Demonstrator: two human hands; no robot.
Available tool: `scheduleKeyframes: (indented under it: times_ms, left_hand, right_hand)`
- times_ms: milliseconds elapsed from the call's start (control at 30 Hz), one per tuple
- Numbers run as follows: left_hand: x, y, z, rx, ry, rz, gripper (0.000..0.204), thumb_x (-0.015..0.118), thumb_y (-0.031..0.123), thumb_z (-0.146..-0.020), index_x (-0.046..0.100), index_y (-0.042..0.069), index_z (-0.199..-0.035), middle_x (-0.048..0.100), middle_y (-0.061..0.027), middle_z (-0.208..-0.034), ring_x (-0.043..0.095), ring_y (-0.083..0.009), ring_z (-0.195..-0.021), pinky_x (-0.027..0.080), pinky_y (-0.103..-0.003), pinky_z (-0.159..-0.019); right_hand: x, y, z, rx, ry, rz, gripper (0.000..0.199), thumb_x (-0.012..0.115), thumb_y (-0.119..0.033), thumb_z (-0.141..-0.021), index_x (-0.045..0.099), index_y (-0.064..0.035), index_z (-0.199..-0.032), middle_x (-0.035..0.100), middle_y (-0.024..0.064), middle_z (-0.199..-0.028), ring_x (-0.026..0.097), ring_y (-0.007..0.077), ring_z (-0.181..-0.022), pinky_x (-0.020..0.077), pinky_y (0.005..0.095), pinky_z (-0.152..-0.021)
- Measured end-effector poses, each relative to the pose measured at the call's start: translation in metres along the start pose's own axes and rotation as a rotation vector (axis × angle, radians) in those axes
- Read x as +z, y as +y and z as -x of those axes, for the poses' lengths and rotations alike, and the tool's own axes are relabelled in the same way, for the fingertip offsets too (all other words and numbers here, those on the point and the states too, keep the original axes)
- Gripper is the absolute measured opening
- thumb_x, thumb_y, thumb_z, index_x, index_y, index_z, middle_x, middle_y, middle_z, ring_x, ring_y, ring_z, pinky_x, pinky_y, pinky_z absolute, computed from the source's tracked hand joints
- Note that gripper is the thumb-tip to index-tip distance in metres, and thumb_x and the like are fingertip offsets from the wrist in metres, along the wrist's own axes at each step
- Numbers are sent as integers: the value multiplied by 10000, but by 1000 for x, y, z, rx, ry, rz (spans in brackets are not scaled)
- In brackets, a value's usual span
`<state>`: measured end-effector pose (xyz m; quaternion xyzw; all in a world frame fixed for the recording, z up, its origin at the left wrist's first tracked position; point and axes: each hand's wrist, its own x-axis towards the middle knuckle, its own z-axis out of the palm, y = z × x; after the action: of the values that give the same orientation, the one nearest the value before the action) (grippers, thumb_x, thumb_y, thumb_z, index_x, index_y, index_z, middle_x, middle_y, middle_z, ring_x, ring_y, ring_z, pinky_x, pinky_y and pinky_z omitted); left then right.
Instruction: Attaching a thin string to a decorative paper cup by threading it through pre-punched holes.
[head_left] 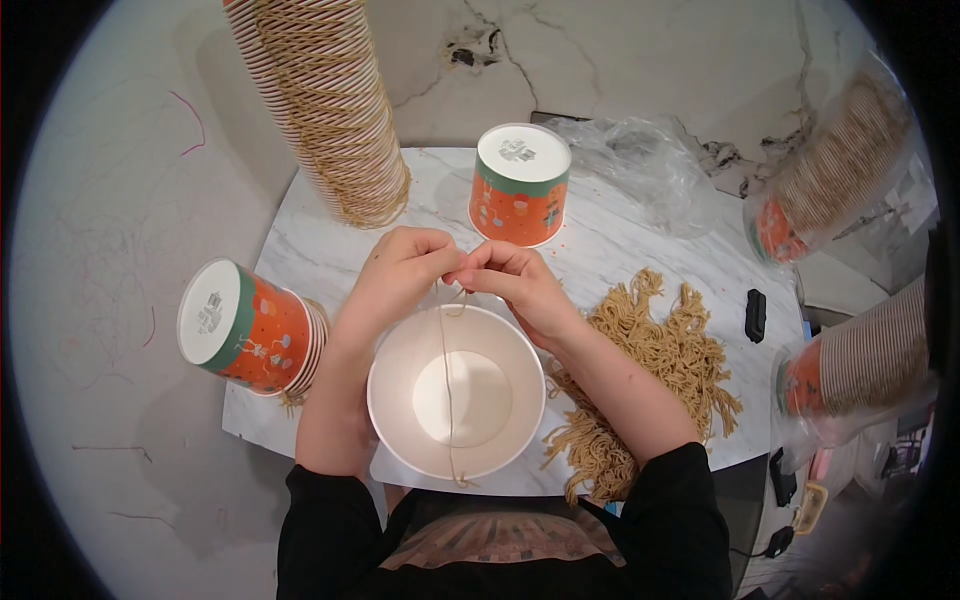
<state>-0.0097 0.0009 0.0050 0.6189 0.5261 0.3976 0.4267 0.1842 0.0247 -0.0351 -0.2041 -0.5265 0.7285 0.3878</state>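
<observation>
Both hands meet above the far rim of a white paper bowl (456,392) that stands open-side up at the near edge of a small marble tabletop (620,250). The left hand (395,275) and the right hand (510,283) touch fingertip to fingertip, each pinching the upper end of a thin tan string (446,380). The string hangs from the pinch, runs down across the middle of the bowl's opening and passes over its near rim. All the fingers are curled in tight around the string.

Just beyond the hands, near the far edge of the tabletop, an orange paper cup (518,188) stands upside down. At the left edge a short stack of orange cups (250,328) lies on its side, bases pointing left. At the far left corner a tall stack of cups (325,100) with string handles rises out of view. A heap of cut tan strings (660,350) lies to the right of the bowl, touching the right forearm. A crumpled clear plastic bag (640,165) sits at the far right corner, and a small black object (756,314) lies near the right edge. Two sleeves of cups in plastic wrap (860,365) lean in beyond the right edge.
</observation>
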Motion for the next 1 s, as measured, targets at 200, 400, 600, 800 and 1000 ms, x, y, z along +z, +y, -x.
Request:
scheduleKeyframes:
  times_ms: [200, 400, 600, 800, 1000]
  left_hand:
    - [2, 9, -3, -4, 40, 230, 254, 621, 166, -870, 534, 117, -636, 452, 72, -626, 361, -35, -587, 266, -233, -556]
    - [-16, 5, -4, -21, 205, 303, 247, 630, 173, -858, 546, 116, -632, 458, 80, -634, 352, -33, -584, 267, -244, -538]
    - [-14, 11, -3, -19, 200, 288, 259, 628, 168, -855, 520, 125, -624, 434, 90, -627, 337, -24, -587, 254, -240, -535]
    - [-17, 7, -4, -16, 138, 229, 281, 617, 167, -855, 492, 113, -609, 417, 87, -626, 337, -31, -600, 268, -244, -555]
    - [-14, 13, -2, -50, 149, 193, 268, 626, 176, -867, 563, 74, -627, 503, 62, -632, 427, -39, -636, 339, -235, -603]
  right_hand:
    - [-6, -1, 0, 56, -67, 73, 33, 692, -49, -897, 675, -33, -921, 696, 36, -945, 638, 87, -863, 509, 242, -781]
    - [-2, 0, -1, 349, -64, -143, 41, 679, -65, -885, 655, -32, -882, 686, 37, -893, 645, 98, -791, 520, 255, -699]
    - [-13, 18, -6, 401, -94, -298, 65, 664, -88, -887, 664, -24, -902, 692, 72, -882, 652, 129, -761, 550, 265, -691]
    - [-6, 15, -3, 395, -163, -274, 94, 657, -128, -910, 672, -43, -948, 686, 37, -908, 650, 113, -829, 527, 254, -790]
    - [-7, 14, -3, 360, -175, -203, 99, 668, -155, -915, 674, -65, -957, 682, 4, -920, 639, 90, -835, 516, 243, -810]
